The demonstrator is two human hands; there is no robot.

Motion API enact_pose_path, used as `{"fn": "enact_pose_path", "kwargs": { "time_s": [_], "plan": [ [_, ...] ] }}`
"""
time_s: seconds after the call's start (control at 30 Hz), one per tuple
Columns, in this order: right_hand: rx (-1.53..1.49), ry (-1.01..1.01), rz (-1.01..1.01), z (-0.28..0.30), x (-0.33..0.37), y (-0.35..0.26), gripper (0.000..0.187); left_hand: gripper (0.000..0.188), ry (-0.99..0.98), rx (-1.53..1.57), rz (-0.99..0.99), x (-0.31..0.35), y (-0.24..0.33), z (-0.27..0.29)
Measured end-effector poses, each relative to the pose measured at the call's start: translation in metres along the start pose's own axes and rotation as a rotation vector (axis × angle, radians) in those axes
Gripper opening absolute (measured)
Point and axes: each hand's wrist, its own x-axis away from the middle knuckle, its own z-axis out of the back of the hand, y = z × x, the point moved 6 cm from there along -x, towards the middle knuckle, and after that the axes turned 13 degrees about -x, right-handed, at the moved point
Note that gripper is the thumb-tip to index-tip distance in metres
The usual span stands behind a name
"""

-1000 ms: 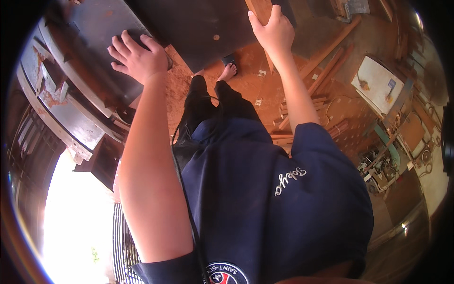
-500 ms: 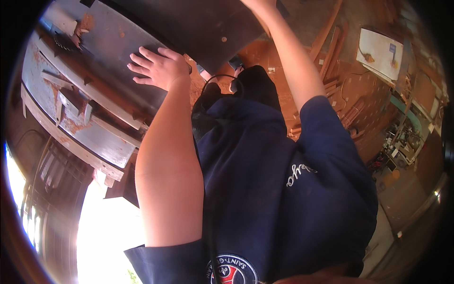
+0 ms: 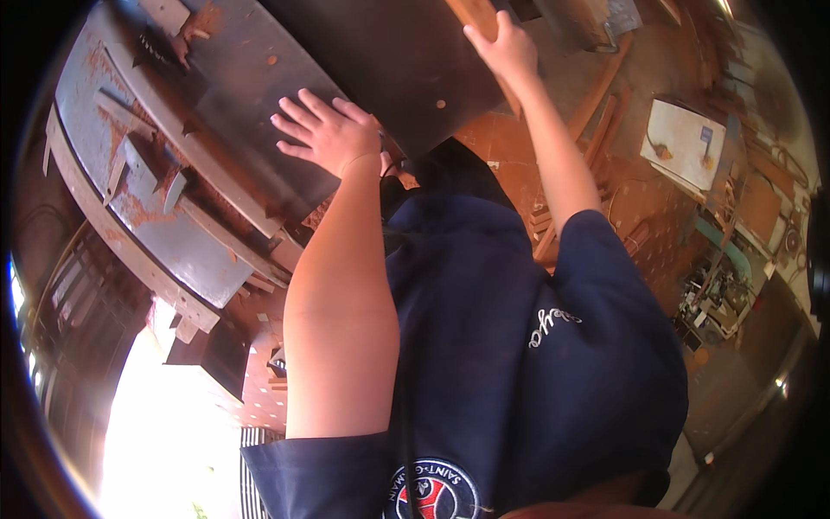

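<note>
A dark brown board [image 3: 380,60] lies on a grey, sawdust-covered machine table [image 3: 164,233]. My left hand [image 3: 324,134] rests flat on the board's near left edge, fingers spread. My right hand [image 3: 506,48] reaches farther up and grips a narrow wooden piece [image 3: 474,16] at the board's right side. My dark blue shirt [image 3: 510,346] fills the lower middle of the view.
A saw blade [image 3: 156,54] sticks up from the table at the upper left. Wooden strips [image 3: 596,112] lie on the red floor to the right. A white box [image 3: 683,143] and cluttered benches [image 3: 726,285] stand farther right. Bright daylight floods the lower left.
The view has swung, bringing the machine table further into sight. My left hand stays flat on the board; my right hand, cut off by the top edge before, shows again gripping the wooden piece.
</note>
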Motion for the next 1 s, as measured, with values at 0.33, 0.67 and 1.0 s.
{"fn": "enact_pose_path", "kwargs": {
  "time_s": [0.33,0.67,1.0],
  "plan": [
    [0.027,0.144,-0.013,-0.015,0.01,-0.03,0.06,0.056,-0.023,-0.057,0.006,0.001,-0.004,-0.003],
    [-0.12,0.017,0.336,-0.043,0.059,-0.115,0.049,0.058,-0.05,0.005,0.032,0.001,-0.004,0.002],
    [-0.082,-0.039,0.319,-0.09,-0.025,-0.162,0.05,0.057,-0.038,-0.045,0.019,-0.002,0.001,0.001]
  ]
}}
